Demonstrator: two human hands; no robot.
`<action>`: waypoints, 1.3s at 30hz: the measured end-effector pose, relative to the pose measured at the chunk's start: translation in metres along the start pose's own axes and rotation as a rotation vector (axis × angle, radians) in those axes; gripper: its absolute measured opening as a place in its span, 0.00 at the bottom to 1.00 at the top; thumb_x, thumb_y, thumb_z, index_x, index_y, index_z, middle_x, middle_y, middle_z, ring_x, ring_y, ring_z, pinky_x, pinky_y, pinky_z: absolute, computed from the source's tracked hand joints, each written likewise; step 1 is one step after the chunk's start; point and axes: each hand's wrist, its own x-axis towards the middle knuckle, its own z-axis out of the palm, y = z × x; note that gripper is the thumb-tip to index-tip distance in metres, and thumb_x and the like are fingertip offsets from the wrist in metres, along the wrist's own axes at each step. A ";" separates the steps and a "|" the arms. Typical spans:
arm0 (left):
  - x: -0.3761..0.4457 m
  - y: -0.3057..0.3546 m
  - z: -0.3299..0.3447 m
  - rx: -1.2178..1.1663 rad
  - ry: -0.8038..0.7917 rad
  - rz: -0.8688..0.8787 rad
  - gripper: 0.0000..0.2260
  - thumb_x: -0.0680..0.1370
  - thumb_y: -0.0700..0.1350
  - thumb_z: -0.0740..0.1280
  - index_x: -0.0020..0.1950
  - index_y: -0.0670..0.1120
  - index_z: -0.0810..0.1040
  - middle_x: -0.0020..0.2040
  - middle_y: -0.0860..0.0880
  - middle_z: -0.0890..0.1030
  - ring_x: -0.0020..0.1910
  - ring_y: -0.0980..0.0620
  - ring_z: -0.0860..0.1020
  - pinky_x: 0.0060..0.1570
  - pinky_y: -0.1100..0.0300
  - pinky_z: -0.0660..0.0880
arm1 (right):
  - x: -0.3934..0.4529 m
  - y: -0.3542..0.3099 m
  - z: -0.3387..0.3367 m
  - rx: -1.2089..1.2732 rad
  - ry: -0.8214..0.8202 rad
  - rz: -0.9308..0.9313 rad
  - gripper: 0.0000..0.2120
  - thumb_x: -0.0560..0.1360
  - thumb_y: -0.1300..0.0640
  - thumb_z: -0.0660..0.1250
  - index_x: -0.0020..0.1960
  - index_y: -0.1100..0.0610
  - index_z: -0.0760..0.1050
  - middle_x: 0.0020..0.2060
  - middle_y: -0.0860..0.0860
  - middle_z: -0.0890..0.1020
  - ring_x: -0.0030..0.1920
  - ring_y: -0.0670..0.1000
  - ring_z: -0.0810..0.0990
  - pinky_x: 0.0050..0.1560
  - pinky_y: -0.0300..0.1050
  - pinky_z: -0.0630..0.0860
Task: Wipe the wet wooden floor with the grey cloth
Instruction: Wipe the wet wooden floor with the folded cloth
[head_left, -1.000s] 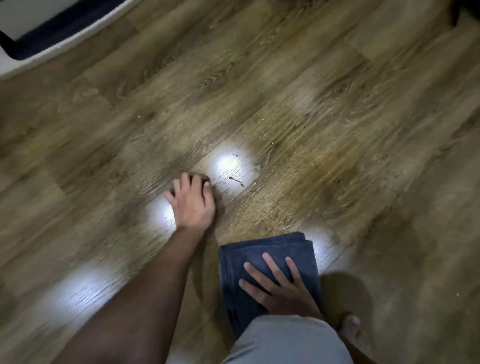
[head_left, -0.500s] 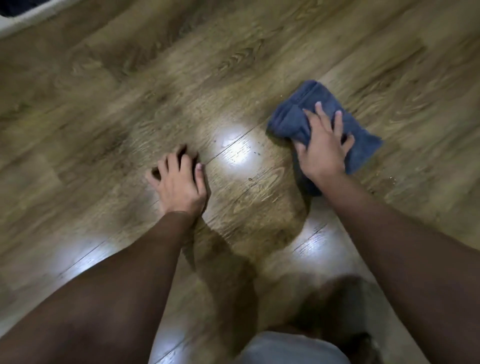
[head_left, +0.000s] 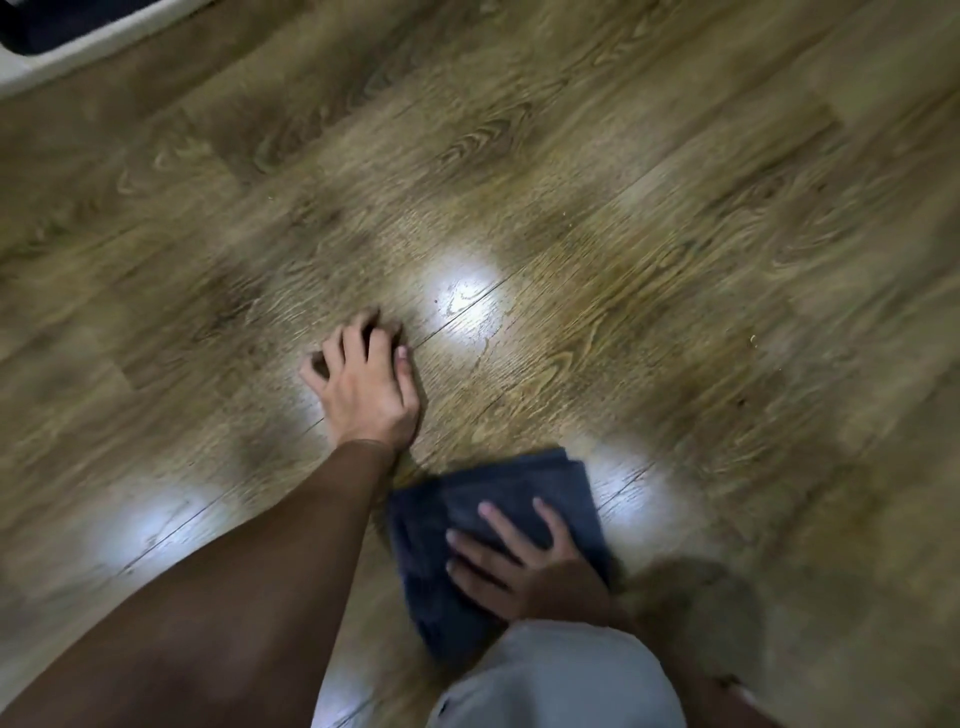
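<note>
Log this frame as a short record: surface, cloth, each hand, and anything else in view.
surface: wooden floor, glossy patches reflecting light
cloth: grey cloth, folded, flat on the floor near the person's knee
right hand: fingers spread straight, pressing on the cloth
left hand: braced on bare floor, fingers bent, holding nothing
other: light grey shorts at bottom edge; white ledge top left

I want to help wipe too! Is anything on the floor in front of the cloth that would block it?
Nothing visible blocks it. The right hand presses the grey cloth flat, and the wooden floor ahead is bare. The left hand rests off to its left.
</note>
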 end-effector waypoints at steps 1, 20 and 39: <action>0.000 0.000 0.000 0.004 0.000 0.004 0.13 0.80 0.51 0.58 0.61 0.50 0.75 0.69 0.49 0.73 0.66 0.44 0.68 0.62 0.44 0.58 | 0.009 0.020 -0.007 -0.021 -0.007 0.021 0.18 0.79 0.50 0.59 0.69 0.44 0.70 0.74 0.47 0.69 0.74 0.59 0.67 0.61 0.71 0.68; 0.003 -0.005 0.002 0.019 -0.047 0.024 0.14 0.77 0.50 0.57 0.61 0.51 0.74 0.70 0.48 0.71 0.67 0.44 0.66 0.63 0.45 0.56 | 0.049 0.042 -0.029 -0.031 -0.092 0.196 0.22 0.74 0.44 0.68 0.68 0.44 0.75 0.73 0.47 0.71 0.73 0.60 0.68 0.70 0.69 0.58; 0.002 -0.004 0.002 0.010 -0.013 0.045 0.12 0.78 0.50 0.59 0.61 0.51 0.73 0.70 0.49 0.71 0.68 0.45 0.66 0.62 0.48 0.54 | 0.091 0.222 -0.076 0.238 0.197 0.993 0.27 0.77 0.55 0.64 0.75 0.49 0.62 0.78 0.46 0.60 0.79 0.58 0.51 0.75 0.65 0.48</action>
